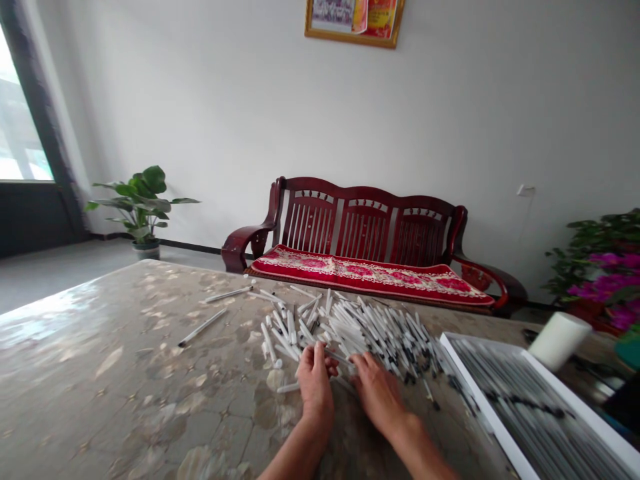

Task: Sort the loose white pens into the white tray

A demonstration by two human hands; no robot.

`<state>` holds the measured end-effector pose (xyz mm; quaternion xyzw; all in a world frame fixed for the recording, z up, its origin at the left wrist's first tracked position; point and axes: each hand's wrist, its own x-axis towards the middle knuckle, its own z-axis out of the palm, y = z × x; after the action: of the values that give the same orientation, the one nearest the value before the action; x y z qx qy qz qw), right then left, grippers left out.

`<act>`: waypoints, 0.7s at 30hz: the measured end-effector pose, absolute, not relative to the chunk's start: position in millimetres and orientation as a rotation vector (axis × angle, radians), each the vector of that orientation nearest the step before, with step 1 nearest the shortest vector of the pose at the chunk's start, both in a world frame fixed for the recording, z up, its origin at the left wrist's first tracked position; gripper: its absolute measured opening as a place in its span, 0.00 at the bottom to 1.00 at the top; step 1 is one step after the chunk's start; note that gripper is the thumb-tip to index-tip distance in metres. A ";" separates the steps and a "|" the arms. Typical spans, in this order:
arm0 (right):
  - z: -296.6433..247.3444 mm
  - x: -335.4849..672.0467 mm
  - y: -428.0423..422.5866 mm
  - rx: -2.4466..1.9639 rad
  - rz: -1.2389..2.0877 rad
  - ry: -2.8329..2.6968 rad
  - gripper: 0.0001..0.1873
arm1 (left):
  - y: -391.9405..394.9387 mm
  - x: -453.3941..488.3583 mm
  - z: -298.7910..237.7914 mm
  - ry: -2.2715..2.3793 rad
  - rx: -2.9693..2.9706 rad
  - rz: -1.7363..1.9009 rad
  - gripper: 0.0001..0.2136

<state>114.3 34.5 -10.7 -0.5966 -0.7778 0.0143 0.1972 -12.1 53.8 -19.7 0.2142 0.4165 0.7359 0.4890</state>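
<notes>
My left hand [316,381] is closed, thumb against fingers, on one end of a slim pen [338,357] with a pale barrel. The pen's other end meets the curled fingers of my right hand [376,387], slightly blurred. Just beyond both hands lies a loose pile of pens and pen parts [350,323], with whitish translucent barrels and several black ends. A short white tube [289,387] lies beside my left wrist. Two pens are set apart on the left, one of them a pen with a dark tip [203,328].
On the right, a white open box [505,433] holds rows of slender grey pens with black parts. A white cylinder [560,341] stands behind it. The patterned tabletop [125,373] reaches toward a red wooden bench [360,227]. Potted plants [145,200] flank the bench.
</notes>
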 end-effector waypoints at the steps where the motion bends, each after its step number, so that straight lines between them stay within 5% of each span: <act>1: -15.1 118.4 33.2 -1.630 0.100 -2.092 0.17 | 53.6 -11.5 -19.5 0.990 0.531 1.773 0.21; 5: -32.6 130.6 28.2 -1.401 0.496 -1.576 0.13 | 52.9 -8.1 -18.6 0.977 0.542 1.700 0.20; 10: -29.5 134.3 18.3 -1.209 0.879 -1.108 0.20 | 50.2 -2.7 -16.6 0.968 0.541 1.624 0.19; 14: -16.9 132.4 11.9 -1.144 0.967 -1.009 0.26 | 47.7 -0.6 -15.0 0.938 0.544 1.571 0.19; 21: -18.2 132.9 15.8 -1.127 0.920 -0.858 0.21 | 47.6 -1.2 -13.2 0.885 0.463 1.558 0.19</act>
<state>132.9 15.8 -18.2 -0.4988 -0.3798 0.4072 0.6642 -1.2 47.6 -13.2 0.1999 0.3820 0.6724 0.6016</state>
